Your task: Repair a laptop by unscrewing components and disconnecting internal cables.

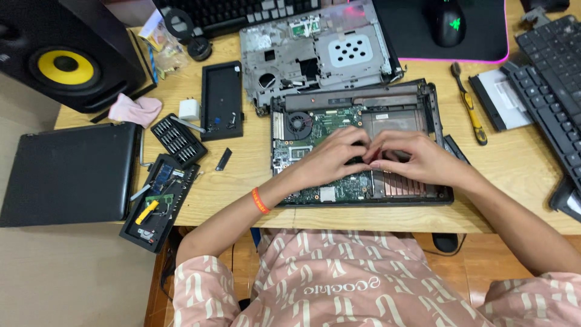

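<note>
Both hands [375,158] — fingers curled over motherboard [321,136]

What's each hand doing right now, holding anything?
Left hand: fingers curled down on the open laptop base; any grip cannot be told.
Right hand: fingers bent against the left hand's; grip cannot be told.

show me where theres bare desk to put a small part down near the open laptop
Bare wood lies between the opened laptop base and the bit case, below the black strip. More lies right of the base, below the yellow-handled brush, up to the keyboard. The left edge is crowded with trays and tools; both hands cover the board's middle.
</note>
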